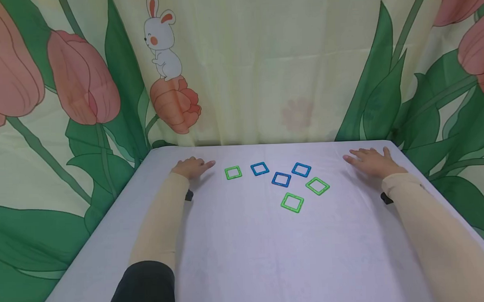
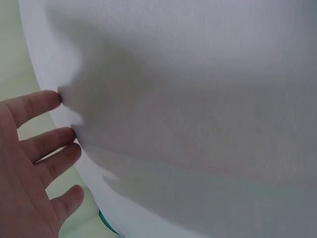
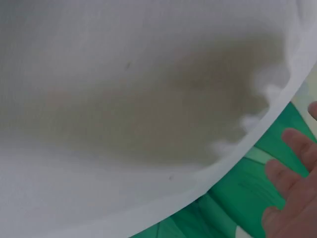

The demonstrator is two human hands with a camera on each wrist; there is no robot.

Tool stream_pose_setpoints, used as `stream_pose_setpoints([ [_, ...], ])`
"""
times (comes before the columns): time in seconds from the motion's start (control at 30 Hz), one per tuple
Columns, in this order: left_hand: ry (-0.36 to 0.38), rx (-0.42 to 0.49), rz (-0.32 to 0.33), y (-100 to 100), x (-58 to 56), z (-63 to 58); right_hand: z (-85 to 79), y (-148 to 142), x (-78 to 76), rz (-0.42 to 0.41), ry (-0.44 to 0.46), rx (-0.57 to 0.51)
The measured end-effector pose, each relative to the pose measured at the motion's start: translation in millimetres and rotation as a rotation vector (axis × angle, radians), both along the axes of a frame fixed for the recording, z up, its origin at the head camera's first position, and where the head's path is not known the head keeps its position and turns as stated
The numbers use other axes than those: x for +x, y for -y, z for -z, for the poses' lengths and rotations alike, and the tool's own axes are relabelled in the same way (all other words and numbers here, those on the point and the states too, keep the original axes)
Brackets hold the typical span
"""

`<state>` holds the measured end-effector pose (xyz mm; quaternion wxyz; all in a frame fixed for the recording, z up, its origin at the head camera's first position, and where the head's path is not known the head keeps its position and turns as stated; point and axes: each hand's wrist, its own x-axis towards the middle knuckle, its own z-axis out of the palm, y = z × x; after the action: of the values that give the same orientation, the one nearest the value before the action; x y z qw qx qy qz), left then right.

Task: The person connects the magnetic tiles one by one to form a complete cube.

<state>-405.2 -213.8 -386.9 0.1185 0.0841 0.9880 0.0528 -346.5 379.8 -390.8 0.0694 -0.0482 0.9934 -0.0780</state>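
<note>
3 blue squares [image 1: 280,184] and 3 green squares [image 1: 290,209] lie flat on the white table [image 1: 237,249], prob. b/c they look thin and nothing props them up. L hand [image 1: 192,167] has loose fingers w/ nothing in it, near one green square. R hand [image 1: 373,162] has its fingers spread, holding nothing, apart from the squares. Hands are out at both sides, maybe so they don't hide any.

Three green and three blue square frames [image 1: 290,208] lie flat, scattered.
</note>
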Motion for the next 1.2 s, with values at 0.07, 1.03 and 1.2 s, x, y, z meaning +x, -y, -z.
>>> stream_pose_setpoints([
  [0.07,-0.006,0.004,-0.001,-3,1.0,0.3,0.9,6,-0.4,-0.012,-0.01,0.008],
  [1.03,-0.052,0.085,0.264,-78,-6.1,12.1,-5.3,146,44.8,-0.379,-0.203,0.027],
  [1.2,-0.066,0.05,0.29,-92,-1.6,11.2,-3.3,165,59.7,-0.411,-0.178,0.057],
])
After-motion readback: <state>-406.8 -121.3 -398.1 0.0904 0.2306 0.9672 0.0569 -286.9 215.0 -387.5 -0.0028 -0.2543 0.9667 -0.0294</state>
